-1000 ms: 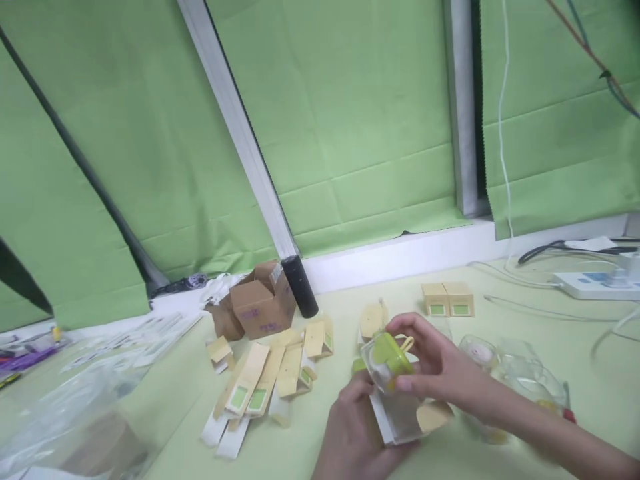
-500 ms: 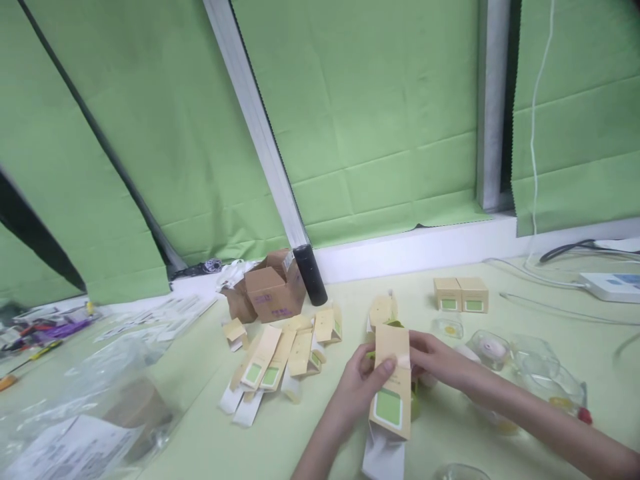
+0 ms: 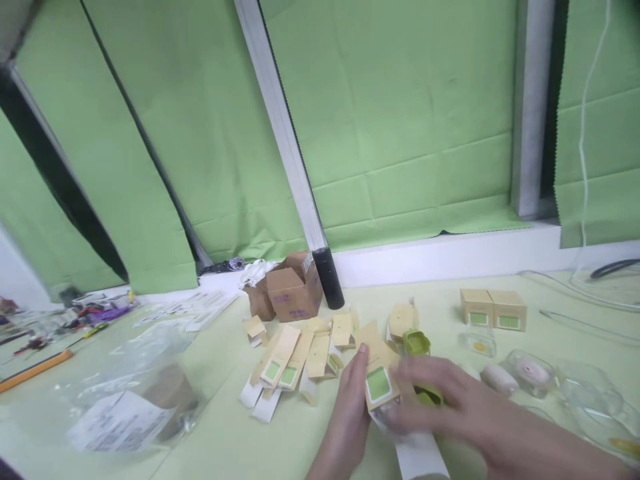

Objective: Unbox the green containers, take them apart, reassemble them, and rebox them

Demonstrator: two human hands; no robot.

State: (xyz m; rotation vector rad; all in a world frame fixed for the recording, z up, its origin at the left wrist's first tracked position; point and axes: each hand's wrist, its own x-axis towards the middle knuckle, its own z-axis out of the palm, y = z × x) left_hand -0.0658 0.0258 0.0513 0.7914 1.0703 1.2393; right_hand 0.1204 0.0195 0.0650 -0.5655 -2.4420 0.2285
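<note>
My left hand (image 3: 350,407) is closed around a small beige carton (image 3: 379,373) with a green window, thumb along its near face. A white flap (image 3: 420,457) hangs out of the carton's lower end. My right hand (image 3: 450,400) is at the carton's right side, blurred, its fingers apart; whether it touches the carton I cannot tell. Behind the right hand is an olive-green moulded piece (image 3: 417,342), partly covered. Left of the hands lie several flattened or open beige cartons (image 3: 280,360). Another beige carton (image 3: 401,320) lies just behind.
Two closed cartons (image 3: 493,310) stand at the back right. Clear plastic shells (image 3: 585,393) and pale rounded pieces (image 3: 499,380) lie at right. A brown cardboard box (image 3: 294,290), a black cylinder (image 3: 328,277) and a plastic bag (image 3: 145,393) are at left.
The view has swung left. My left hand has tilted the carton, and my right hand has moved from behind its upper part down to its lower right side. More of the green piece shows.
</note>
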